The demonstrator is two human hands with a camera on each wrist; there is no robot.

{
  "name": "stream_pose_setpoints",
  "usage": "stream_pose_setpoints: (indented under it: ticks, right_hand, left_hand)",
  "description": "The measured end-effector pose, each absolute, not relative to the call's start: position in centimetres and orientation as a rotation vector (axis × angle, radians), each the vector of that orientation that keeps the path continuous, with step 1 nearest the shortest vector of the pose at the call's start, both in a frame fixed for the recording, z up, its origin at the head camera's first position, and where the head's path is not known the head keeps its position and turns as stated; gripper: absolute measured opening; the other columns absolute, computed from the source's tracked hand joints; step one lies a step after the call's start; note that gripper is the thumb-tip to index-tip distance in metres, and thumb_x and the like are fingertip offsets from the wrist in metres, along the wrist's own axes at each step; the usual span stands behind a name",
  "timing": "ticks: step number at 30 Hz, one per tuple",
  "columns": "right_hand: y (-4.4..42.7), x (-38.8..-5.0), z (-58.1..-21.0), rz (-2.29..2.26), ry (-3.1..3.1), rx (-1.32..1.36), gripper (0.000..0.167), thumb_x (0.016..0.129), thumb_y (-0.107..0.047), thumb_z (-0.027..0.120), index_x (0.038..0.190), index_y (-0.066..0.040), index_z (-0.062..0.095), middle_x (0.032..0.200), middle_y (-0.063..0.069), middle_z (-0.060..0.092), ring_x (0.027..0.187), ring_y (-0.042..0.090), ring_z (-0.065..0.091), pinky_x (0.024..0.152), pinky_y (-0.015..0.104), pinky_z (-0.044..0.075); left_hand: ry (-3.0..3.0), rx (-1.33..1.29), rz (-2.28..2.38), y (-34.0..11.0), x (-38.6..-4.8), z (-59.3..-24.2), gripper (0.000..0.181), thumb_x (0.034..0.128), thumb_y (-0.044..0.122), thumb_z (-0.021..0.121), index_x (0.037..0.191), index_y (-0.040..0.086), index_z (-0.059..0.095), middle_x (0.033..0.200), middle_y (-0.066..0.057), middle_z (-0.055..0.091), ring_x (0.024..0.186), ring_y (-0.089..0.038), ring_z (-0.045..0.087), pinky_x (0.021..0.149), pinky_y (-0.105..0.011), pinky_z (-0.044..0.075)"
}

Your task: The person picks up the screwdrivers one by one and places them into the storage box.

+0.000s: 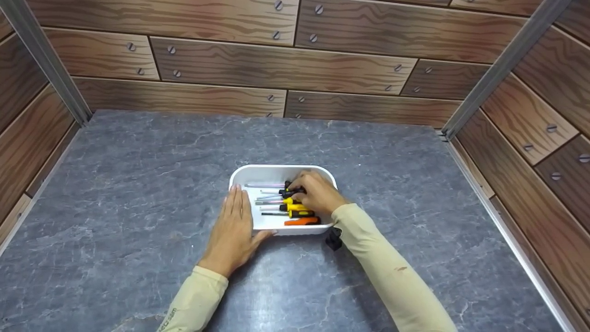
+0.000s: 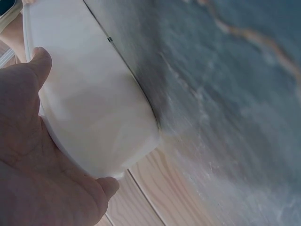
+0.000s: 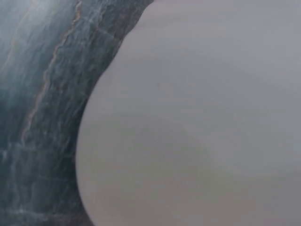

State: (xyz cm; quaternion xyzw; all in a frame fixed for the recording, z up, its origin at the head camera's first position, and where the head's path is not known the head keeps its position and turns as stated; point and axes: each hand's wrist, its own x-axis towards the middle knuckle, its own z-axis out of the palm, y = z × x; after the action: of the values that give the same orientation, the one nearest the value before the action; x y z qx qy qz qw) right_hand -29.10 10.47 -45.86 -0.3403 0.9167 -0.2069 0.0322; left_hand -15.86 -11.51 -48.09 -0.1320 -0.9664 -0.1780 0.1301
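A white tray [image 1: 240, 177] holds several screwdrivers laid roughly side by side, shafts to the left. Among them are a black-and-yellow screwdriver [image 1: 302, 214], a yellow-handled screwdriver [image 1: 298, 208] and, nearest the front, an orange handle [image 1: 299, 222]. My left hand [image 1: 230, 230] rests on the tray's left rim, fingers straight and thumb spread along the front rim. The left wrist view shows that hand [image 2: 42, 155] against the tray's outer wall [image 2: 94, 94]. Inside the tray, my right hand [image 1: 318, 191] pinches a black screwdriver handle [image 1: 297, 190] with curled fingers, partly covering it. The right wrist view shows mostly the tray's wall [image 3: 197, 117].
The tray stands on a grey marbled tabletop [image 1: 138, 184]. Wood-patterned panels [image 1: 221, 60] rise at the back and both sides, with metal posts [image 1: 502, 69] at the corners. A small black object [image 1: 333, 240] shows under the right wrist.
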Motion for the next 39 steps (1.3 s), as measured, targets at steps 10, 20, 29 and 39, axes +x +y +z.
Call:
stream_pose_setpoints:
  ticks: [10,20,29,39]
  right_hand:
    - [10.7,-28.9,-45.5,-0.678,2.787,-1.076,0.021,0.09,-0.001,0.07,0.11,0.0,0.078,0.105,0.012,0.072,0.101,0.027,0.064,0.091,0.041,0.053]
    - [11.1,-28.9,-45.5,-0.674,2.804,-1.048,0.019,0.089,0.001,0.071,0.106,0.001,0.078,0.098,0.012,0.07,0.096,0.027,0.064,0.09,0.04,0.054]
    - [11.8,-28.9,-45.3,-0.743,2.783,-1.044,0.02,0.089,0.002,0.071,0.107,0.003,0.077,0.102,0.013,0.072,0.097,0.027,0.066,0.09,0.039,0.056]
    - [14.6,-29.2,-42.8,-1.148,3.03,-0.899,0.018,0.091,0.002,0.07,0.108,0.006,0.075,0.097,0.018,0.07,0.084,0.029,0.067,0.075,0.039,0.06]
  left_hand:
    - [-2.833,-0.366,-0.547,-11.5,-15.8,-48.0,0.1,0.0934,0.052,0.066,0.147,-0.022,0.027,0.156,-0.039,0.025,0.149,-0.046,0.02,0.123,-0.053,0.02]
    - [-2.838,-0.351,-0.583,-11.5,-15.7,-48.0,0.099,0.0936,0.052,0.066,0.148,-0.021,0.026,0.157,-0.038,0.022,0.15,-0.046,0.019,0.123,-0.053,0.019]
    - [-2.831,-0.345,-0.589,-11.2,-15.7,-48.0,0.104,0.0915,0.056,0.066,0.149,-0.02,0.026,0.157,-0.039,0.021,0.15,-0.046,0.019,0.123,-0.053,0.019]
    - [-2.829,-0.357,-0.573,-11.4,-15.7,-48.0,0.101,0.093,0.052,0.066,0.149,-0.021,0.025,0.157,-0.039,0.022,0.15,-0.047,0.018,0.123,-0.054,0.02]
